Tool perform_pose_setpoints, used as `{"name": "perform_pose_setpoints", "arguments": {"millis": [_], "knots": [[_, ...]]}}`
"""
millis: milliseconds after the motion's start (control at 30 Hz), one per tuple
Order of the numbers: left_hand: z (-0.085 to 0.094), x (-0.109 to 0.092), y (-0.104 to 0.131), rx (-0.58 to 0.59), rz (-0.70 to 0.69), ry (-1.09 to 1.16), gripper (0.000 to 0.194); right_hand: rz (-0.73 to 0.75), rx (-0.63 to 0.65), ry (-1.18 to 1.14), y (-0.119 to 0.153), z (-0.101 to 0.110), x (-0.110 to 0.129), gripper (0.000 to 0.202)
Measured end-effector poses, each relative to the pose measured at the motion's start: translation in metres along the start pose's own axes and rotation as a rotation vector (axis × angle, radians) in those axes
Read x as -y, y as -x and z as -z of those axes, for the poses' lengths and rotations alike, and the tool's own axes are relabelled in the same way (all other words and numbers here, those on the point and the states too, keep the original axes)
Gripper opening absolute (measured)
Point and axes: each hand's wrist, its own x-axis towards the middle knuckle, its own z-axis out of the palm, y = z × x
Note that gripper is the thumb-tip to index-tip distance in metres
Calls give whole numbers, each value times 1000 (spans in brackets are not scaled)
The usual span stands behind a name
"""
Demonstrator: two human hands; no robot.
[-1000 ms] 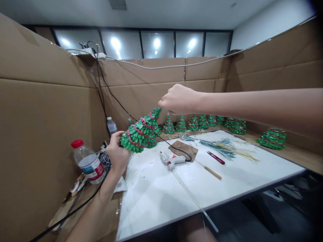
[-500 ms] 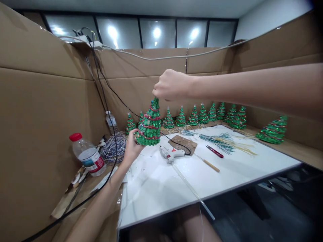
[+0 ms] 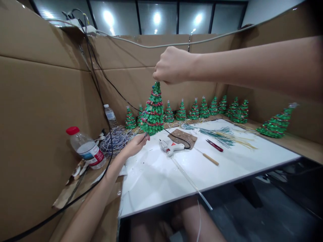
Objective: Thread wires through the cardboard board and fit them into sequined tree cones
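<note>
A small green beaded Christmas tree [image 3: 153,112] with red garlands hangs upright above the white board. My right hand [image 3: 173,65] is closed round its tip, which the fingers hide. Just below the tree's base, my left hand [image 3: 136,145] has its thumb and fingers pinched together. A small dark bit shows between these fingertips, too small to name. Under and to the right of the tree, a white glue gun [image 3: 171,147] lies on the board, with a long clear glue stick [image 3: 190,181] running from its rear toward the front edge.
Several finished trees [image 3: 193,109] line the back, and one tree [image 3: 276,124] leans at the right. On the white board [image 3: 151,191] lie red snips [image 3: 214,145], a wooden-handled awl [image 3: 210,159] and green wires [image 3: 219,136]. A red-capped bottle [image 3: 87,149] and black cable [image 3: 75,198] occupy the left.
My left hand has come off the tree's lower side and is now pinched beneath its base. The right hand still holds the tip, and the tree hangs straighter. The view has tilted down slightly.
</note>
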Motion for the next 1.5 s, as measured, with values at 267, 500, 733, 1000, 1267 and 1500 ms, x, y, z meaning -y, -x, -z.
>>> {"name": "perform_pose_setpoints", "arguments": {"millis": [267,500,733,1000,1267,1500], "knots": [[14,35,-4,156,138,-483,24,219,-88,628,0,-36,31,12],[8,47,1,239,165,-741,27,396,-31,658,-11,-87,54,17],[2,55,3,182,50,-856,18,464,18,569,-22,-123,64,20],[-4,62,1,84,-53,-803,39,387,50,433,-30,-140,62,18],[2,61,1,-29,-76,-602,58,207,96,318,-30,-133,58,24],[17,48,-6,-183,-22,-270,40,-255,124,103,14,-123,-1,14]]}}
